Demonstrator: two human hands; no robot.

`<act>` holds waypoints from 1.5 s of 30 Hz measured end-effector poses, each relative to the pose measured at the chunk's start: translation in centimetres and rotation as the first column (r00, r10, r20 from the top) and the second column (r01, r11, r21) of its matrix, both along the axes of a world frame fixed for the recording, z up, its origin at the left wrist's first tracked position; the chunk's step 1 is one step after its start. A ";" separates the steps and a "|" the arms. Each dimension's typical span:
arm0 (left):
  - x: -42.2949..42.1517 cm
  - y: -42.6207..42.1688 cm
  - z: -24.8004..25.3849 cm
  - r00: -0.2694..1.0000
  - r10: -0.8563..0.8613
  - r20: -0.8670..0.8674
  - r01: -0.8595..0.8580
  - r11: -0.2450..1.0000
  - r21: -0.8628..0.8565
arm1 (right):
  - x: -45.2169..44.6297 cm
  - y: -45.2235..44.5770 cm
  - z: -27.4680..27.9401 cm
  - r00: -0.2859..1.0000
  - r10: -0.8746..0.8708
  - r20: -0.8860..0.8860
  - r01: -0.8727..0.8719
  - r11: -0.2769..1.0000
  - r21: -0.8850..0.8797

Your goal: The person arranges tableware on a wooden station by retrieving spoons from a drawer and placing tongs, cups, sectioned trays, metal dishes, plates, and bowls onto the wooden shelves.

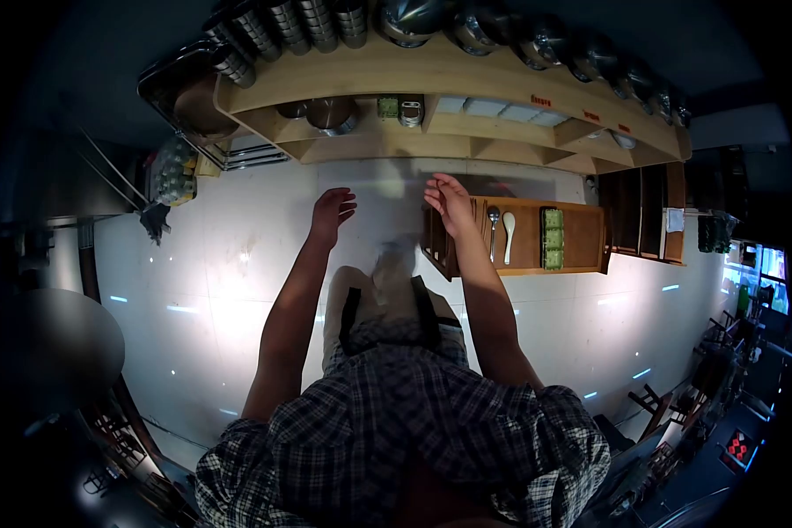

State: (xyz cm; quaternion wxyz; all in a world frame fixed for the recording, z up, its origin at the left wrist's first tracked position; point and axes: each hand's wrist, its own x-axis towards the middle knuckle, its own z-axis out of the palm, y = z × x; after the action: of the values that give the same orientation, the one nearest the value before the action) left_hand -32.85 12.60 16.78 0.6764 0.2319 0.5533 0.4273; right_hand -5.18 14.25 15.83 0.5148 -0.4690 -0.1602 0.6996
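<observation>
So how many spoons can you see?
2: a metal spoon, nearer the right hand, and a white spoon beside it, both on the wooden surface. Others may be hidden elsewhere.

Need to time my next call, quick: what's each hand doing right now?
Left hand: open, fingers loosely curled, nothing visible in it.
Right hand: open, fingers loosely bent and slightly apart, nothing visible in it.

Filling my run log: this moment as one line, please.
left hand: holds nothing visible | right hand: holds nothing visible, near brown surface | on surface: metal spoon, white spoon
</observation>
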 end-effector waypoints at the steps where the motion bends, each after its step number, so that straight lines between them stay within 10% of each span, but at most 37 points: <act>1: -0.2 1.0 0.2 1.000 0.009 -0.001 -0.009 1.000 -0.005 | -0.4 0.7 -0.2 1.000 -0.006 0.003 0.006 1.000 0.002; 10: -3.2 7.6 -2.4 0.995 -0.090 0.034 0.091 0.996 -0.025 | -3.7 5.0 -4.6 0.908 -0.136 0.396 0.156 0.988 -0.019; 19: -6.7 13.0 -6.6 0.981 -0.171 0.089 0.179 0.980 -0.087 | -7.1 12.1 -11.4 0.386 -0.144 0.911 -0.052 0.983 0.177; 32: -5.9 14.5 -27.7 0.898 -0.257 0.357 0.271 0.963 0.010 | -8.1 22.7 -26.1 -0.020 -0.215 0.976 -0.224 0.953 0.205; 38: -3.9 18.4 -36.0 0.918 -0.261 0.297 0.259 0.965 0.049 | -6.4 25.9 -34.4 -0.349 -0.607 0.713 -0.432 0.780 0.453; 45: -3.4 19.6 -42.3 0.902 -0.347 0.257 0.322 0.937 0.136 | -4.6 26.9 -35.7 -0.357 -0.598 0.717 -0.478 0.777 0.410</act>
State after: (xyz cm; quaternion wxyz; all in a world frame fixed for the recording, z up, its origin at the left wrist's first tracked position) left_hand -36.26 32.22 -25.53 0.7990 0.2916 0.3857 0.3576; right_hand -9.83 41.19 -19.86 0.3058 -0.6333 -0.6955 -0.1475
